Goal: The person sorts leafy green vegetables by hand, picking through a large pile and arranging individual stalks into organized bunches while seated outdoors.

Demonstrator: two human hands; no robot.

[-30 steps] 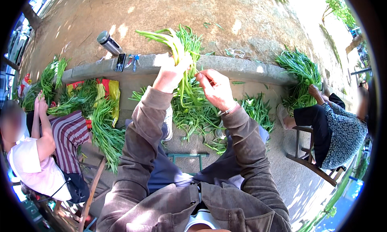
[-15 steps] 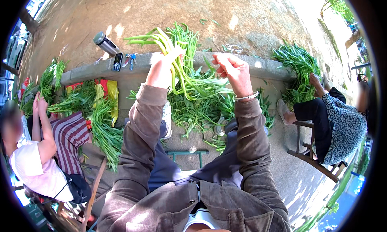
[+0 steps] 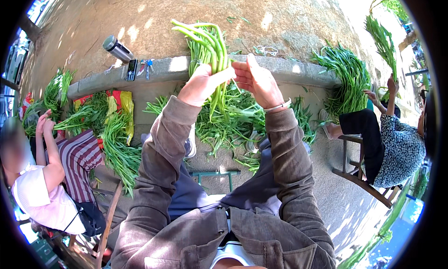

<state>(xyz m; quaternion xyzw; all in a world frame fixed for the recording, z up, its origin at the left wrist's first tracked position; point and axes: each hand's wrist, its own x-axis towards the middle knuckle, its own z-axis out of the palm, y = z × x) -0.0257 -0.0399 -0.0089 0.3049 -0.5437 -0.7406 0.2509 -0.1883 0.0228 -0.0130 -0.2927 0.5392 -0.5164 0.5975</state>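
Observation:
My left hand (image 3: 204,84) is closed around a bunch of leafy greens (image 3: 217,47), whose thick pale-green stems point away from me and bend over at the top. Close against its right side is my right hand (image 3: 259,83), wearing a light bracelet. Its fingers reach toward the stems with the thumb raised, and I make out nothing held in it. Below both hands, a loose heap of greens (image 3: 228,122) spreads on the ground around my shoes. Behind the bunch, more greens (image 3: 198,52) lie on the low stone kerb (image 3: 179,66), partly hidden.
On the kerb are a steel flask (image 3: 117,48), a phone (image 3: 132,70) and keys (image 3: 148,68). A seated person (image 3: 46,185) is at left beside greens (image 3: 120,145). At right, another seated person (image 3: 396,147) raises a bunch (image 3: 382,40) near a pile (image 3: 345,77).
My right hand has moved left to the bunch. The stems have turned from pointing left to pointing away from me. The person at right has lifted a bunch.

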